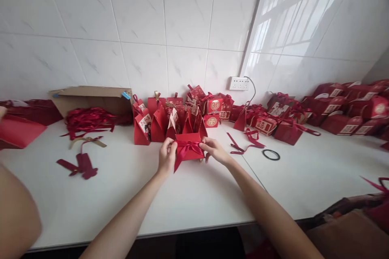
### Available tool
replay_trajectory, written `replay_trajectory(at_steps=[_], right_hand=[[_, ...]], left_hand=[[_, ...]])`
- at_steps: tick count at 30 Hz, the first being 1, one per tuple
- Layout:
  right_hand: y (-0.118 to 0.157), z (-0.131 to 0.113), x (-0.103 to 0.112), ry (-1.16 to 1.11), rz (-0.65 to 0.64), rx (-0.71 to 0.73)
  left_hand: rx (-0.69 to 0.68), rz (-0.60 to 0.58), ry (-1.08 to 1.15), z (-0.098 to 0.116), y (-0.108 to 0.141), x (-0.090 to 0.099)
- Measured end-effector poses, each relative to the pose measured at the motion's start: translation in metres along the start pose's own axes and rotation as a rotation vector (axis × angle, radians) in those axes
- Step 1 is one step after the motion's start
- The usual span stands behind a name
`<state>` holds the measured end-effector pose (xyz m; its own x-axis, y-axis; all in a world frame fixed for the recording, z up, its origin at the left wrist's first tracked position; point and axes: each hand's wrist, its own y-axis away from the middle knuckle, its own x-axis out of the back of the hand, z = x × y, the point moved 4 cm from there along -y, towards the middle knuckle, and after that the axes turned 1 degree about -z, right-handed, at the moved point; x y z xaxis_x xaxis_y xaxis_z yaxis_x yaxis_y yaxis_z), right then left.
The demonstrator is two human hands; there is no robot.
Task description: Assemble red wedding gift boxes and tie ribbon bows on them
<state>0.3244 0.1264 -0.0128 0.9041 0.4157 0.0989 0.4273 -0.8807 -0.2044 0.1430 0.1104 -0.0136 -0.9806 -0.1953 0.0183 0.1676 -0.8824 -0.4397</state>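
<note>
A small red gift box [190, 154] stands near the middle of the white table, with a glossy crimson ribbon bow [187, 145] across its front. One ribbon tail hangs down past the box's lower left corner. My left hand [167, 156] is closed at the left end of the bow, thumb on the ribbon against the box's side. At the right end, my right hand [214, 150] pinches the ribbon between thumb and forefinger, its other fingers curled beside the box. Right behind stand several upright red gift boxes [158, 126], some with printed tags.
A cardboard box [91, 92] spills red ribbons on the left, near dark red tags [86, 166]. Loose ribbon strips [253, 139] and a black ring [271, 154] lie right. Finished-looking boxes [340, 123] pile far right. Another person's arm [18, 210] enters at left.
</note>
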Motion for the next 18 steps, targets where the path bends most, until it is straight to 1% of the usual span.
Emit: replay_trajectory(at_steps=[3, 5, 8, 10, 12, 13, 14, 16, 17, 18], right_hand=[[0.003, -0.002, 0.000, 0.010, -0.054, -0.036], [0.004, -0.004, -0.001, 0.008, -0.068, -0.045], [0.004, -0.007, 0.001, -0.005, -0.044, -0.058], [0.005, -0.008, 0.003, 0.007, -0.038, -0.094], [0.007, -0.009, 0.007, 0.096, -0.025, -0.121], [0.007, -0.011, 0.010, 0.184, 0.019, -0.096], [0.008, -0.015, 0.013, 0.293, 0.090, -0.036], [0.011, -0.024, 0.017, 0.510, 0.237, 0.157], [0.012, -0.027, 0.016, 0.585, 0.268, 0.249], [0.012, -0.028, 0.012, 0.630, 0.247, 0.312]], left_hand=[[-0.023, -0.019, -0.028, 0.002, 0.001, -0.001], [-0.040, 0.000, -0.057, 0.003, 0.000, -0.001], [-0.065, 0.036, -0.086, 0.004, -0.001, 0.000], [-0.069, 0.036, -0.081, 0.003, -0.002, 0.000], [-0.060, 0.026, -0.078, 0.002, -0.003, 0.000], [-0.055, 0.017, -0.075, 0.001, -0.002, -0.001], [-0.053, 0.006, -0.070, 0.001, -0.002, -0.002], [-0.045, -0.024, -0.051, 0.000, -0.001, -0.004], [-0.032, -0.041, -0.036, -0.001, 0.000, -0.006], [-0.005, -0.054, -0.014, -0.001, 0.000, -0.007]])
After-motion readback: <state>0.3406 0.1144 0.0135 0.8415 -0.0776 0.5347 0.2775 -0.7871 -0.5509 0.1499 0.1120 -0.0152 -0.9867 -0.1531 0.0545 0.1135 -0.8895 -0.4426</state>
